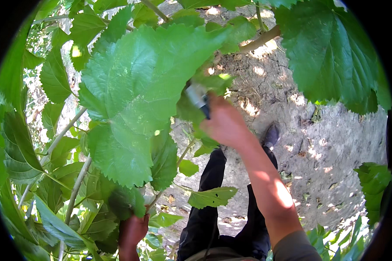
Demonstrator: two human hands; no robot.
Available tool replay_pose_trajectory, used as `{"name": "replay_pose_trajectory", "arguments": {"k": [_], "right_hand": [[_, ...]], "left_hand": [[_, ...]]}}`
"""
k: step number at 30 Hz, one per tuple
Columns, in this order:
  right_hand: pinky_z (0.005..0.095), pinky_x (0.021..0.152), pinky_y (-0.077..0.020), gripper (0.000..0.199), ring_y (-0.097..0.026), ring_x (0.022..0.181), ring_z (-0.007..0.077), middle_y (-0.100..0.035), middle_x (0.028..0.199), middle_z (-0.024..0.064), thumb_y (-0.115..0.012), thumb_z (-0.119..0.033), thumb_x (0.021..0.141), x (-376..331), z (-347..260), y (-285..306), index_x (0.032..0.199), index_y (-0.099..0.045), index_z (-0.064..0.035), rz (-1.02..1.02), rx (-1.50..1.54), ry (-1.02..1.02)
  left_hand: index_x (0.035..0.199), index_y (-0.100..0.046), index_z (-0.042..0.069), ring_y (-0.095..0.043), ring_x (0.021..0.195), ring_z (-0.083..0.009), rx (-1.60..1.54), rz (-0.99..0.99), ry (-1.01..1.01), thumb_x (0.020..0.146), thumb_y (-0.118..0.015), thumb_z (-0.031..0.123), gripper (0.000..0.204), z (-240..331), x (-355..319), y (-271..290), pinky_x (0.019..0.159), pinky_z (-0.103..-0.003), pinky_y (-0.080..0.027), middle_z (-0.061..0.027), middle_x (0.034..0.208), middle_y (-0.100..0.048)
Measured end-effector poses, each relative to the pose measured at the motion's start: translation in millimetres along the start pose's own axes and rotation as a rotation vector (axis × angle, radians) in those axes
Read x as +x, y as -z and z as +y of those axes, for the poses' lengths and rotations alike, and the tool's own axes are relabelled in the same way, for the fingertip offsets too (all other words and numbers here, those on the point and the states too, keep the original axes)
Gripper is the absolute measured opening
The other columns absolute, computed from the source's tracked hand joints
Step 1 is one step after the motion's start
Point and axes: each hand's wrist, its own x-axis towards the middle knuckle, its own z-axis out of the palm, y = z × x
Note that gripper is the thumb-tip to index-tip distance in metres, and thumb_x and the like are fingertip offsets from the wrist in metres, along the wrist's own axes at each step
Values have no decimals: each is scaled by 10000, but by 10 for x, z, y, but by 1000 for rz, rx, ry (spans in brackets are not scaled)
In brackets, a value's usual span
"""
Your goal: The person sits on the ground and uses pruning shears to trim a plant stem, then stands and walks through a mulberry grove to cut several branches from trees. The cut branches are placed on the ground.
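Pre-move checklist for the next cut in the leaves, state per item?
1. Right hand grips the cutting tool: ok.
2. Tool blades in sight: not ok, hidden behind the large leaf.
3. Left hand low among the leaves, apart from the tool: ok.
4. What the left hand holds: cannot tell, leaves cover the fingers.
5. Stem at the blades identified: cannot tell.
6. Footing, shoe on bare soil: ok.
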Motion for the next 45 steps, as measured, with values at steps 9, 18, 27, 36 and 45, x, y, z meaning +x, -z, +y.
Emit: {"name": "replay_pose_trajectory", "arguments": {"k": [9,18,27,36,45], "right_hand": [[473,876,-504,504,-622,1013,410,-592,1093,291,-591,-172,768,-453,212,-796,1194,-505,82,-475,-198,-22],[455,781,-504,506,-637,900,400,-640,953,259,-627,-201,713,-911,378,-480,1150,-511,25,-306,12,-312],[463,812,-480,501,-634,917,419,-641,907,264,-651,-217,715,-1521,865,-59,1150,-532,2,-20,-18,-424],[491,880,-472,673,-589,1024,481,-620,1060,325,-714,-288,693,-2205,846,-44,1236,-507,51,-24,-14,-510],[458,830,-490,600,-629,937,442,-651,958,278,-727,-299,672,-2536,46,236,1135,-551,39,-49,-7,-425]], "left_hand": [[1089,-631,117,-639,757,-397,-57,142,-190,858,-651,149,235,46,19,-202,634,-472,-509,-195,856,-650],[1108,-611,89,-618,763,-407,-15,171,-242,847,-636,129,265,-116,-85,-325,648,-490,-484,-194,844,-632],[1145,-600,55,-630,765,-372,-76,200,-355,851,-637,146,311,-105,-175,-82,653,-463,-487,-176,878,-658],[1086,-591,74,-568,749,-304,-88,163,-362,874,-623,161,232,-243,-284,-237,677,-446,-425,-123,774,-570],[893,-546,23,-571,726,-341,-504,-69,-244,881,-565,109,90,-118,-265,-707,669,-463,-413,-195,749,-556]]}}
